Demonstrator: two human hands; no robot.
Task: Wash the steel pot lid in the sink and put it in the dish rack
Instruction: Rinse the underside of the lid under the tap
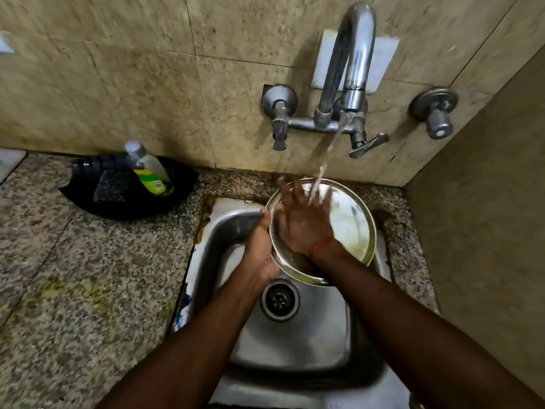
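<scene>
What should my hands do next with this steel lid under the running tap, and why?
Probably sweep the right hand toward the lid's lower right. The left hand grips the steel lid by its left rim, tilted over the sink, and the water stream lands near the top, while a yellowish film shows on the lower right part.

Silvery lid (351, 219), speckled counter (88, 290), perhaps green-labelled bottle (150, 172).
</scene>
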